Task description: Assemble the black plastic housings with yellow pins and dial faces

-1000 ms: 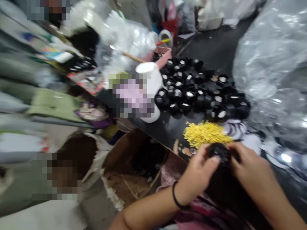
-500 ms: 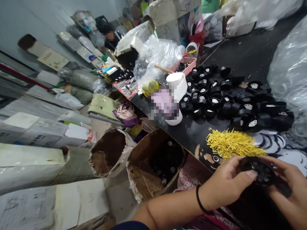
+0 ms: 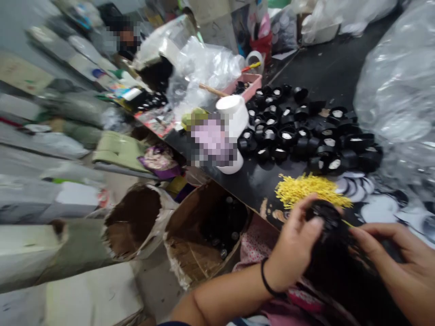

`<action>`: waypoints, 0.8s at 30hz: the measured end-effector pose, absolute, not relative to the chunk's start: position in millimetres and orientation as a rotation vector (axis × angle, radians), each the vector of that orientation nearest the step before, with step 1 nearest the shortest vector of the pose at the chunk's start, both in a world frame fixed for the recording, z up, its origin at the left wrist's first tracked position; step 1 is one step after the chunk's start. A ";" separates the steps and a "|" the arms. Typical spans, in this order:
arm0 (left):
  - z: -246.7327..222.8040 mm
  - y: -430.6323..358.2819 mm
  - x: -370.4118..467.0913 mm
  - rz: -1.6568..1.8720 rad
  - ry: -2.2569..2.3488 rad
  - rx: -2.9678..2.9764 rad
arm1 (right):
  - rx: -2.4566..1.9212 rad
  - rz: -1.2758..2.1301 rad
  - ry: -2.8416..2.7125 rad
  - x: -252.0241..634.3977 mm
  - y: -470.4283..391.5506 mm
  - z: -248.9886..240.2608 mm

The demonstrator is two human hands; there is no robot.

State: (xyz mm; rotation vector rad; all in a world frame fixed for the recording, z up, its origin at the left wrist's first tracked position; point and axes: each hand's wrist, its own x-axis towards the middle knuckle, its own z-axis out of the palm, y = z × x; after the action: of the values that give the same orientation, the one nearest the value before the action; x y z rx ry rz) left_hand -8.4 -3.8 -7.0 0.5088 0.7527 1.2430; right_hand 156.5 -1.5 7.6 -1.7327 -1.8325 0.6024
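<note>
My left hand (image 3: 295,242), with a black band at the wrist, grips a round black part (image 3: 324,217) at the table's near edge. Just right of it is my right hand (image 3: 394,253), thumb and forefinger pinched on the end of a thin yellow strip (image 3: 347,223) that reaches toward the black part. Beyond the hands lies a pile of yellow strips (image 3: 306,191). White discs (image 3: 379,208) are spread to the right of the pile. Many black ring-shaped parts (image 3: 287,136) stand farther back on the dark table.
Two open cardboard containers (image 3: 180,253) (image 3: 108,240) stand on the floor at the left. A white roll (image 3: 234,117), a pink tray (image 3: 253,88) and plastic bags (image 3: 390,77) are on the table. A person (image 3: 129,38) is at the far left.
The view has shifted, so the table things sit farther left. My right hand has come off the black part and now pinches a yellow strip beside it; my left hand keeps its grip.
</note>
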 end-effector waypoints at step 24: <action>4.2 -8.9 -9.0 1.067 1.121 0.987 | -1.507 0.666 -1.924 138.9 -5.6 35.5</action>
State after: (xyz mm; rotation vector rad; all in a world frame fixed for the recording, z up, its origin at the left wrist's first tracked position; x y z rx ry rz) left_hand -9.0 -8.9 4.2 0.9867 1.1213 1.0667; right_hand 138.9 -5.6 35.5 -1.5069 -1.9235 0.6661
